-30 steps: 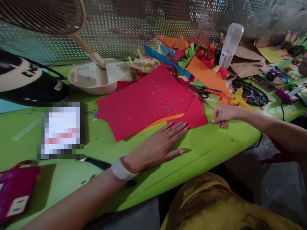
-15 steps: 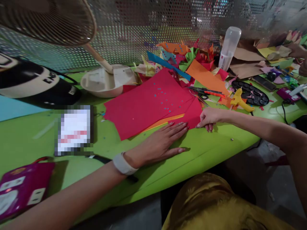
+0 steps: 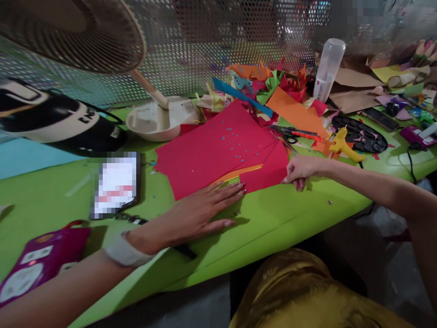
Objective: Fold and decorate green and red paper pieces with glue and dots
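Observation:
Red paper sheets (image 3: pixel 201 157) lie on the green table, with small blue dots scattered on top. Orange and yellow-green edges peek out beneath them. My left hand (image 3: pixel 201 209) is stretched flat, fingers straight, its fingertips at the left end of a smaller red paper (image 3: pixel 264 177) along the near side. A white band circles that wrist. My right hand (image 3: pixel 300 171) is closed in a pinch at the right corner of this smaller red paper. Behind my right hand lie black scissors (image 3: pixel 290 135), an orange-red cutter (image 3: pixel 307 134) and a yellow glue gun (image 3: pixel 341 146).
A fan (image 3: pixel 160 98) stands at the back left, beside a black-and-white device (image 3: pixel 68 118). A blurred phone (image 3: pixel 116 182) and a purple box (image 3: pixel 48 257) are at left. Coloured paper scraps (image 3: pixel 252 82), a clear bottle (image 3: pixel 328 70) and a black palette (image 3: pixel 362 134) stretch along the back right.
My left hand has slid left along the near edge of the smaller red paper, still flat, uncovering more of it. My right hand keeps its pinch at the corner. The view has shifted slightly.

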`<action>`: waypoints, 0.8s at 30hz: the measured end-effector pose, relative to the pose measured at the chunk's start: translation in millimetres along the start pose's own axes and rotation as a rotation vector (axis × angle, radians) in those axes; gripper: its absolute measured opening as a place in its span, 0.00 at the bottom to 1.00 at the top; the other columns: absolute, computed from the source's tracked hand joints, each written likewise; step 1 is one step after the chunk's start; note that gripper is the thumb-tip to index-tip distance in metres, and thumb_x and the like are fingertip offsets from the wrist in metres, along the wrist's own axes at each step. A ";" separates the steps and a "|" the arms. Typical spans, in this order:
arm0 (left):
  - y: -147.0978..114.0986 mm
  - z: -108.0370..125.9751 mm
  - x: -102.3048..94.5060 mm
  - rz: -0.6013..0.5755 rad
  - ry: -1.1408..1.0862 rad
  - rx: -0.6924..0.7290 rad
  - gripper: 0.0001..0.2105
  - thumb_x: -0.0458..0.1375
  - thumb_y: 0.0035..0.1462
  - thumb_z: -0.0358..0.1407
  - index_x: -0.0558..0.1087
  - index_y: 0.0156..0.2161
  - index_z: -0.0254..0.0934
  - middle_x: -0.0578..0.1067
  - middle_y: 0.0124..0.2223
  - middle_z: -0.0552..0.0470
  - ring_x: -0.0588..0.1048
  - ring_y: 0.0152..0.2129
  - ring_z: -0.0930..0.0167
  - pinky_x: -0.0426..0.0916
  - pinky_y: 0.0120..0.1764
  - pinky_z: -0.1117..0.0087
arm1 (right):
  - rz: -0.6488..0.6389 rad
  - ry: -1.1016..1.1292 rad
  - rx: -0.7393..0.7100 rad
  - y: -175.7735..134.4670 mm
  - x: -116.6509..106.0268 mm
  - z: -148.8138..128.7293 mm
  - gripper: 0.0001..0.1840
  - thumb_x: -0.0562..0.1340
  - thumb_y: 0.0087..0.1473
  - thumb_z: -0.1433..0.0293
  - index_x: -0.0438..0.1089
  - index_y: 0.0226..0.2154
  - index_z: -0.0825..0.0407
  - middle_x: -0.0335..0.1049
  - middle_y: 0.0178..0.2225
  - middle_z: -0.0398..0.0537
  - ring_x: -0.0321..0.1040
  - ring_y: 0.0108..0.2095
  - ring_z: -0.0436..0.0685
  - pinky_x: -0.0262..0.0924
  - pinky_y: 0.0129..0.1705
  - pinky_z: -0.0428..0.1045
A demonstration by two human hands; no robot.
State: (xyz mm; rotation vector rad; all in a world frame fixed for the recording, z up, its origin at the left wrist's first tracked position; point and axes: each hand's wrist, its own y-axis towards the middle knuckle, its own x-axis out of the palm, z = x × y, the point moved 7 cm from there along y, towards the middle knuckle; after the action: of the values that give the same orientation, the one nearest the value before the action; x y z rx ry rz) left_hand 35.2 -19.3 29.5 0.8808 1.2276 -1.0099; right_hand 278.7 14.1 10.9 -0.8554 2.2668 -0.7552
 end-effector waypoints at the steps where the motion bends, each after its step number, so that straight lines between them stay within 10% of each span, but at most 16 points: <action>1: -1.6 -1.7 -4.2 0.011 -0.012 -0.015 0.31 0.49 0.66 0.51 0.51 0.69 0.46 0.62 0.67 0.46 0.66 0.61 0.62 0.58 0.61 0.60 | -0.005 0.002 -0.005 0.7 0.1 0.0 0.20 0.69 0.52 0.62 0.63 0.19 0.54 0.72 0.16 0.40 0.69 0.18 0.45 0.50 0.20 0.42; 4: 7.6 -8.8 -27.0 0.103 -0.081 -0.180 0.23 0.47 0.66 0.53 0.76 0.52 0.43 0.77 0.55 0.45 0.77 0.49 0.62 0.69 0.50 0.63 | -0.013 0.016 -0.014 1.9 0.7 0.0 0.20 0.69 0.52 0.63 0.63 0.19 0.54 0.72 0.16 0.39 0.69 0.18 0.45 0.47 0.19 0.41; 6: 21.5 -17.3 -44.1 0.194 -0.162 -0.432 0.24 0.47 0.64 0.55 0.79 0.41 0.40 0.81 0.41 0.45 0.79 0.37 0.64 0.70 0.39 0.66 | -0.007 0.021 -0.003 2.2 0.8 1.0 0.19 0.68 0.53 0.64 0.63 0.19 0.54 0.72 0.16 0.40 0.70 0.19 0.45 0.48 0.19 0.41; 9: 56.2 -11.2 -35.4 -0.002 -0.491 -0.628 0.23 0.51 0.60 0.55 0.73 0.28 0.38 0.75 0.23 0.52 0.73 0.20 0.72 0.64 0.26 0.73 | 0.004 0.021 0.013 2.2 0.9 1.8 0.19 0.66 0.55 0.66 0.62 0.18 0.54 0.72 0.16 0.39 0.70 0.19 0.45 0.48 0.20 0.42; 14: 104.4 7.0 -2.3 -0.247 -0.999 -0.692 0.25 0.57 0.51 0.60 0.63 0.22 0.39 0.71 0.17 0.56 0.70 0.13 0.74 0.62 0.20 0.74 | -0.001 0.025 0.014 2.5 1.6 0.7 0.18 0.66 0.55 0.67 0.62 0.19 0.53 0.72 0.16 0.39 0.69 0.17 0.45 0.49 0.20 0.41; 24: 115.5 2.0 26.9 -0.379 -1.156 -0.659 0.27 0.59 0.50 0.62 0.63 0.22 0.37 0.71 0.14 0.55 0.68 0.10 0.76 0.52 0.15 0.75 | 0.000 -0.029 0.007 2.1 -1.8 4.2 0.19 0.67 0.54 0.64 0.65 0.18 0.54 0.73 0.16 0.41 0.71 0.19 0.46 0.51 0.21 0.41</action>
State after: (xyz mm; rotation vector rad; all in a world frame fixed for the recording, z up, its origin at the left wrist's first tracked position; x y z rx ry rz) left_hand 146.4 12.6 3.6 -0.4709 0.6072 -1.0454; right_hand 281.9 15.5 7.3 -0.8576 2.2372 -0.7454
